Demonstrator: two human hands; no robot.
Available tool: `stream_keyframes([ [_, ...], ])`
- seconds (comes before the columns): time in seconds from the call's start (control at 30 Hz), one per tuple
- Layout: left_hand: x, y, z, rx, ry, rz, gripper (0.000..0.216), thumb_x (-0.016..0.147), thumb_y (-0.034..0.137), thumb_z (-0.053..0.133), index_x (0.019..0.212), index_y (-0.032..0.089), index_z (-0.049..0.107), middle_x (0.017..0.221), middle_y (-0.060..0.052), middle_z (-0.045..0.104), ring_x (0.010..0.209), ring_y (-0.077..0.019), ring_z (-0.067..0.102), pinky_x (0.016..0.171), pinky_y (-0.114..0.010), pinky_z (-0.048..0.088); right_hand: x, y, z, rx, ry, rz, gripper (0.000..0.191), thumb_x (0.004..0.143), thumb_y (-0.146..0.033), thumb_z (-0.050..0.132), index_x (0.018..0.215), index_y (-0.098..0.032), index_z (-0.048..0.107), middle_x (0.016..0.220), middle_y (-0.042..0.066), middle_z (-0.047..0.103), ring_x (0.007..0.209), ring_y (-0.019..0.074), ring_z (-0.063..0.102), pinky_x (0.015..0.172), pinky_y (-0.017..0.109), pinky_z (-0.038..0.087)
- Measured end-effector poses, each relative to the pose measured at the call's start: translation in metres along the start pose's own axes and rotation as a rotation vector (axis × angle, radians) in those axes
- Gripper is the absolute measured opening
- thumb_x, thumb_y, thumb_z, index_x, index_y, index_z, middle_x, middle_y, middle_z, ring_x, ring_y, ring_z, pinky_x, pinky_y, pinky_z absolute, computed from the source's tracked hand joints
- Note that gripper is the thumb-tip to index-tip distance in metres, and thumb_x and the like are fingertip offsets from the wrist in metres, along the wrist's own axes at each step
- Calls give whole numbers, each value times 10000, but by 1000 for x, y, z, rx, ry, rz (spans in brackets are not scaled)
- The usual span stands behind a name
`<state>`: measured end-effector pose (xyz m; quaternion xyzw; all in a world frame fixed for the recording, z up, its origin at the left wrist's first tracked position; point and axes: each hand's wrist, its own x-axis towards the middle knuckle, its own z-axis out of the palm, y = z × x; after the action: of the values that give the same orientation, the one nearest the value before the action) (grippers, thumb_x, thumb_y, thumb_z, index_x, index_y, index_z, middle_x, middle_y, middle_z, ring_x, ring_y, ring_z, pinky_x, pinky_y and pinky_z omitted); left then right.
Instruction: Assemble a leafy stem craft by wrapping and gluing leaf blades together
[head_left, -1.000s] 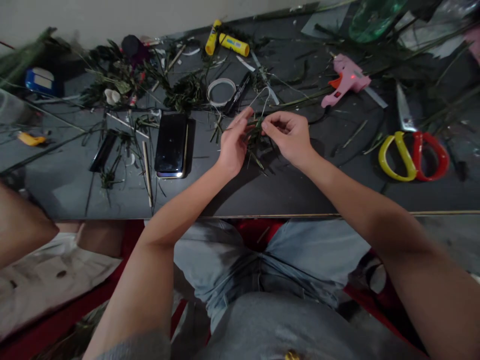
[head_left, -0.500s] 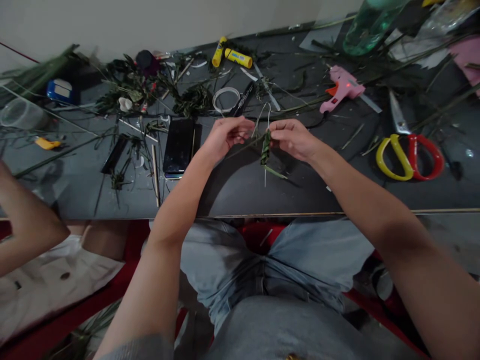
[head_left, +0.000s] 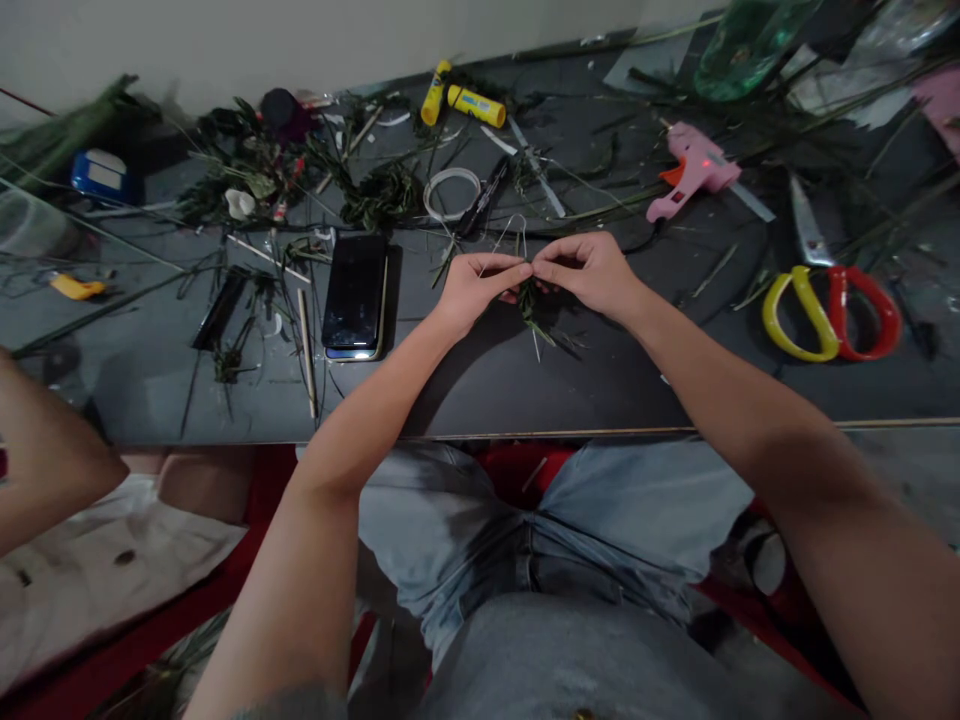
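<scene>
Hands: the left hand (head_left: 471,290) and the right hand (head_left: 592,272) met fingertip to fingertip over the dark worktop (head_left: 525,390). Each was pinched shut on the upper end of a small green sprig (head_left: 531,308).
Sprig's place: it sat directly between the two hands, just under the meeting thumbs and forefingers, over the middle of the worktop.
Long axis: it ran roughly away-to-near. The far end was in the pinch, and the loose leaf tips fanned toward the person and a little to the right.
Nearer hand: neither. Both were on it alike, the left closing in from its left side and the right from its right.
Wire: a thin pale wire loop (head_left: 514,225) rose just beyond the fingertips.
Around: a phone (head_left: 354,295) lay flat to the left of the left hand, apart from it. A white tape ring (head_left: 451,192) lay beyond the hands. A pink glue gun (head_left: 694,168) lay farther off to the right, and the scissors (head_left: 825,312) well apart on the right.
Other person: a bare arm (head_left: 45,460) showed at the left edge, well clear of both hands.
Hidden: the fingers covered the sprig's top, so I could not tell whether the wire was joined to it. Dark leaves against the dark surface also made it unclear whether the tips touched the worktop.
</scene>
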<state>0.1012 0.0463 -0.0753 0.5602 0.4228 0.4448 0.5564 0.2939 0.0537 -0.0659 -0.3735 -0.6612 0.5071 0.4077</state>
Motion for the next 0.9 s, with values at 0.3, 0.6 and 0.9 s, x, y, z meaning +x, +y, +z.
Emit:
stream_keyframes([
  [0.3, 1, -8, 5, -39, 139, 58, 220, 745, 400, 857, 821, 207, 787, 775, 0, 748, 673, -104, 671, 663, -268, 567, -2, -7, 3, -84, 16, -15, 443, 783, -636, 781, 804, -204, 688, 689, 18, 608, 633, 138, 517, 628, 307, 475],
  [0.6, -2, -9, 8, 14, 219, 107, 309, 750, 529, 830, 796, 228, 771, 750, 9, 722, 736, -129, 679, 627, -256, 525, -6, -13, 8, -69, 44, 32, 430, 762, -628, 806, 770, -221, 669, 705, 23, 621, 697, 161, 572, 677, 313, 520],
  [0.9, -6, 1, 14, 73, 163, 38, 273, 750, 442, 846, 812, 187, 767, 770, -13, 736, 740, -119, 663, 664, -248, 533, -7, -12, 7, -222, 364, -40, 512, 797, -642, 769, 1181, -316, 674, 1134, 73, 715, 1111, 286, 646, 888, 394, 574],
])
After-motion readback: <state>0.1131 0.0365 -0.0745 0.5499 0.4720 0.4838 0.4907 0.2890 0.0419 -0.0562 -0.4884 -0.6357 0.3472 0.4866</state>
